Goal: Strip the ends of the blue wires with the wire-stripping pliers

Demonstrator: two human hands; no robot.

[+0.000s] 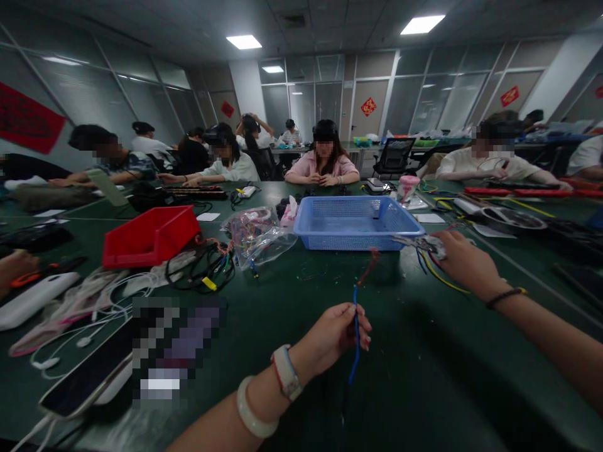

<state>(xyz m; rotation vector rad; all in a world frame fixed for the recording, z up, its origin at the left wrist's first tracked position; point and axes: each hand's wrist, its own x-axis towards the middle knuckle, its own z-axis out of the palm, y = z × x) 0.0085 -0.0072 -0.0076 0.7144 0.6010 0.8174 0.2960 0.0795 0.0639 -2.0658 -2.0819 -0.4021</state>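
Note:
My left hand (pixel 335 336) pinches a thin blue wire (pixel 355 339) and holds it upright over the dark green table (pixel 424 376); a reddish wire end (pixel 369 269) rises above it. My right hand (pixel 464 260) reaches out to the right of a blue mesh basket (pixel 358 221). Its fingers are closed around a small grey tool (pixel 421 243) with yellow and blue wires (pixel 440 276) trailing beneath it.
A red bin (pixel 149 237), a tangle of cables (pixel 202 267) and a clear bag of wires (pixel 257 235) lie to the left. Phones and white earphones (pixel 85 326) sit at the near left. Several people sit around the table's far side.

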